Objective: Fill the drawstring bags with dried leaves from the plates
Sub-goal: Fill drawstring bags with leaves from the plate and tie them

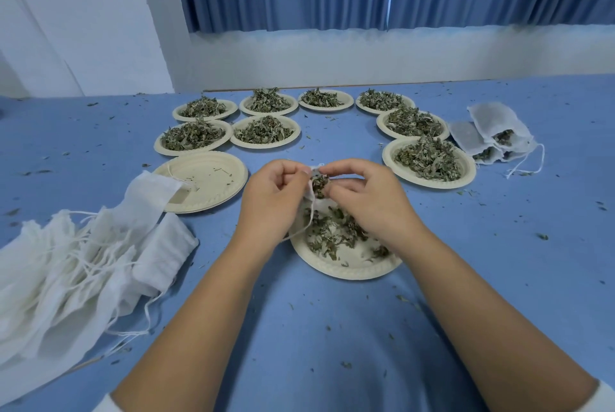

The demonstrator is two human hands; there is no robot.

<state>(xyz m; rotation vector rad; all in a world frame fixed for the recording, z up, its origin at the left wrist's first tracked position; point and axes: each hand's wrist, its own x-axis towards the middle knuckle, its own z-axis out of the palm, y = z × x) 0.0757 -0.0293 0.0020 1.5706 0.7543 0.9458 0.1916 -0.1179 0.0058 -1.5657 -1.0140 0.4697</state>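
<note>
Holds the small drawstring bag (309, 194) just above the near plate (349, 271), with the left hand (273, 198) pinching its mouth open and the right hand (362, 198) pinching a tuft of dried leaves (319, 182) at the opening. Better to keep the mouth wide and over the plate, push small tufts deep, and leave the cord free. Needs care at the plate's rim, because crumbs already litter the blue table (499, 245). Has open room toward the body, but the pile of empty bags (83, 262) close on the left, a full plate (390, 158) on the right and filled bags (496, 132) far right
</note>
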